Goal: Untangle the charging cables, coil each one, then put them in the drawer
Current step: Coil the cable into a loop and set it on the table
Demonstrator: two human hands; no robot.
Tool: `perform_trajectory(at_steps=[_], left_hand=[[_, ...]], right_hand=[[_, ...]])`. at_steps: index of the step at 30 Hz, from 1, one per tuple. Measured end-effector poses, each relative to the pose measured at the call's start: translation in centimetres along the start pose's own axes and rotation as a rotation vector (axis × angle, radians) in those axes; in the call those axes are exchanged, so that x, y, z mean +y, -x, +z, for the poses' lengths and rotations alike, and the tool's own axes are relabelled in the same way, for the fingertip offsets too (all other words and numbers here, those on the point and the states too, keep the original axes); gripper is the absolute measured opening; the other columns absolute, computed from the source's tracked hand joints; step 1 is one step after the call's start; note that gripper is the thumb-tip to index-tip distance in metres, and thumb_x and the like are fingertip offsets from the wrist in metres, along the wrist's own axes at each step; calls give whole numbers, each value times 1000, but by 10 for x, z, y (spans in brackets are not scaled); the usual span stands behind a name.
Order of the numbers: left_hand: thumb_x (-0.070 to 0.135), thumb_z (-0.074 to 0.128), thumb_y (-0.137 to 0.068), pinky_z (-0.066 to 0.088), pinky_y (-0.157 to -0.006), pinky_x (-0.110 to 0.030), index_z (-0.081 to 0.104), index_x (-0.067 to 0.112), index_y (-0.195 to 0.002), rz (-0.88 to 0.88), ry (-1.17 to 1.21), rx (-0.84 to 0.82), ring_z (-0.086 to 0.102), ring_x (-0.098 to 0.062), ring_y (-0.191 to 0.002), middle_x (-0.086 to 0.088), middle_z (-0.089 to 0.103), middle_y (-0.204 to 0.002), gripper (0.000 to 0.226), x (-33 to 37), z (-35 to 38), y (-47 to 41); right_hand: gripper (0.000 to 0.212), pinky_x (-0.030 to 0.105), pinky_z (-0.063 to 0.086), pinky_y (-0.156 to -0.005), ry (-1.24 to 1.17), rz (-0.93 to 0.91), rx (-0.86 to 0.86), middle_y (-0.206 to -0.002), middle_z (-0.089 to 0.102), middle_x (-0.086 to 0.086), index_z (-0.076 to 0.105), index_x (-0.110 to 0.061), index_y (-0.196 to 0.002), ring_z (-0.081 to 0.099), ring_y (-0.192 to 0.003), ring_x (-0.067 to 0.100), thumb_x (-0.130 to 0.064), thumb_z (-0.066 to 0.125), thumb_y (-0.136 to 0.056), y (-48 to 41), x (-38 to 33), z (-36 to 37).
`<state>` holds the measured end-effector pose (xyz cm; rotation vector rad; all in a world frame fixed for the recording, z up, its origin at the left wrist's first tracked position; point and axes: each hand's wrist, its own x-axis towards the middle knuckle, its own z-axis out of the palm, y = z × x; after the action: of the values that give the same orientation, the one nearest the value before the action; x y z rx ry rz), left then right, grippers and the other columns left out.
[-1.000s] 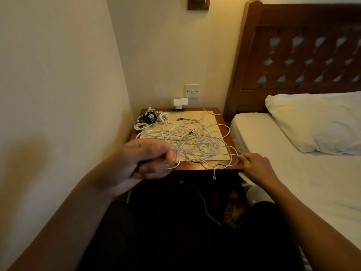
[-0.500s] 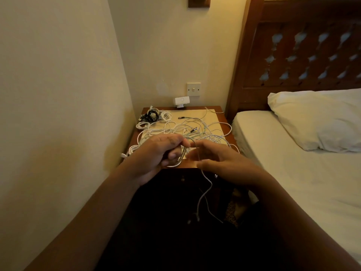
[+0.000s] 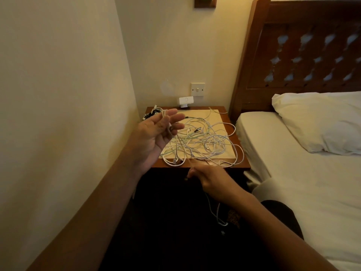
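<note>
Left hand (image 3: 156, 137) up near the wall, fingers spread and loose, thin white charging cable (image 3: 168, 125) draped over them. Messy heap of white cables (image 3: 207, 141) on the brown wooden worktop (image 3: 243, 163). Right hand (image 3: 212, 179) at the front edge, fingers pinching what looks like that same cable. Hard tug: tighter knots, or heap dragged onto the floor. No words to read anywhere.

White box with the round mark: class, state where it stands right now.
In the head view, the white box stands at the back edge of the bedside table, just below the wall switch, left of the headboard.
</note>
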<state>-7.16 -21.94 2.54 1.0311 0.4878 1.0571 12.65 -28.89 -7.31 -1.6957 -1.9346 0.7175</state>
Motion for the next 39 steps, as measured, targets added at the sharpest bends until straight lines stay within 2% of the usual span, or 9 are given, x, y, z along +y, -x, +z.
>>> perform_trajectory(at_steps=[3,8,14,19,24,27,31,36,39], left_hand=[[12,46,-108,59,-86,-28,55,4,-137,119,-442,73,75,-21,-100,-6,76,-113,32,-17,-2,-7],[21,46,-109,55,-81,-26,64,14,-130,2,-949,-146,72,-9,-88,5,75,-103,29,-38,-11,2],[28,34,-111,45,-67,-28,67,8,-118,-211,-709,-323,52,-17,-62,-10,64,-78,39,-27,-9,30],[26,44,-106,31,-57,-26,63,2,-106,-155,-302,-270,39,-11,-55,-1,47,-62,31,-4,-8,31],[23,48,-101,48,-58,-20,63,-3,-115,18,97,-60,56,-9,-59,-2,64,-73,33,10,2,-2],[21,49,-106,58,-74,-26,64,4,-122,134,-227,49,72,-19,-80,-7,76,-92,28,-2,12,-15],[24,49,-108,57,-73,-28,66,11,-123,329,-1016,-12,71,-14,-71,-1,75,-87,26,-15,8,-16],[37,42,-109,38,-69,-20,70,26,-97,-29,-1492,-412,57,2,-70,11,65,-74,32,8,-19,-7],[41,46,-106,39,-61,-12,74,24,-87,-153,-1453,-443,53,-2,-57,12,60,-59,38,34,-37,0]], right_hand=[[22,42,60,-80,-4,-94,-208,-102,71,-8,69,-34,-109,68,-83,15,-35,46,-109,22,-47,-6],[26,15,37,-62,167,-233,-10,-76,66,-7,71,-24,-101,62,-68,5,-38,50,-106,28,-88,-61],[14,27,53,-69,-4,-224,209,-86,74,-15,80,-25,-103,66,-80,-1,-34,72,-94,-14,-44,-95],[21,14,46,-72,-149,-120,213,-85,68,-29,76,-27,-109,61,-82,-8,-31,55,-105,-20,1,-68],[26,41,58,-84,-101,-77,63,-104,71,-16,73,-31,-111,67,-93,9,-37,48,-107,-3,-3,-22],[27,45,58,-78,-44,-211,-2,-95,72,-7,71,-33,-109,68,-84,16,-45,46,-106,11,-38,-9],[28,17,43,-62,15,-264,39,-80,68,-5,71,-23,-108,61,-68,6,-38,47,-107,22,-68,-34],[22,13,42,-61,82,-209,118,-80,70,-14,76,-27,-105,61,-69,0,-39,58,-102,18,-45,-96],[16,16,43,-60,89,-158,161,-78,71,-17,76,-35,-96,63,-69,3,-37,61,-100,13,-13,-124]])
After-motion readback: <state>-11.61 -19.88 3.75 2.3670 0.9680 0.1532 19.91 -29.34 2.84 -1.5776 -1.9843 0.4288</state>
